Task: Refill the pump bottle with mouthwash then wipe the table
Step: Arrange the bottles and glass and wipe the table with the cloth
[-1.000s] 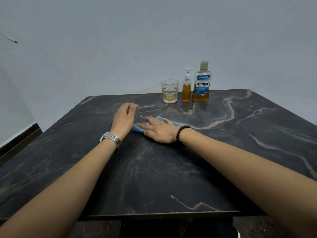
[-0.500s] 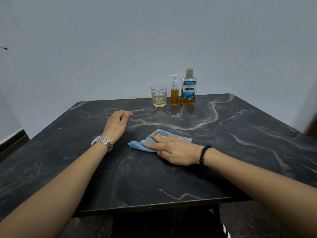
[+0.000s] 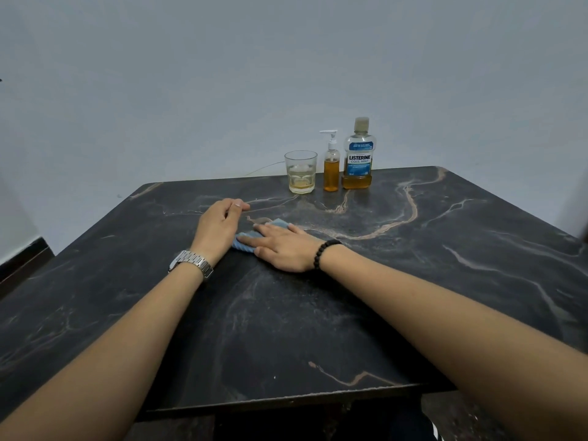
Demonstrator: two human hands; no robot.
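A small pump bottle (image 3: 331, 167) holding amber liquid stands at the table's far edge, white pump on top. Right beside it is a Listerine mouthwash bottle (image 3: 358, 155), capped, with amber liquid low in it. My right hand (image 3: 284, 248) lies flat on a blue cloth (image 3: 243, 245), pressing it onto the dark marble table (image 3: 445, 265); most of the cloth is hidden under the palm. My left hand (image 3: 219, 226), with a metal watch at the wrist, rests loosely curled on the table, touching the cloth's left side and holding nothing.
A clear glass tumbler (image 3: 300, 171) with a little pale liquid stands left of the pump bottle. A thin wire runs behind it along the grey wall. The table's near edge is close to my body.
My right hand has slid the blue cloth back to the left and away from me, up against my left hand. The left hand has stayed where it was.
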